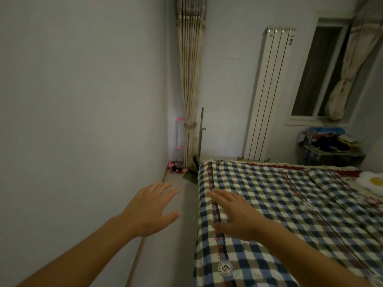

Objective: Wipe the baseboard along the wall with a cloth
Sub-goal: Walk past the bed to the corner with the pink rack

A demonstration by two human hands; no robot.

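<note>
A thin brownish baseboard point(136, 259) runs along the foot of the pale left wall point(78, 112), down a narrow strip of floor point(176, 251) beside the bed. My left hand point(148, 211) hovers over that strip, palm down, fingers spread, holding nothing. My right hand point(236, 218) reaches over the bed's near edge, flat and empty, fingers apart. No cloth is in view.
A bed with a checked cover point(290, 220) fills the right side. At the far corner hang a tied curtain point(191, 96), a pink-trimmed object point(178, 164) and a dark pole point(201, 133). A white radiator point(267, 96), a window point(317, 75) and a cluttered side table point(329, 146) line the far wall.
</note>
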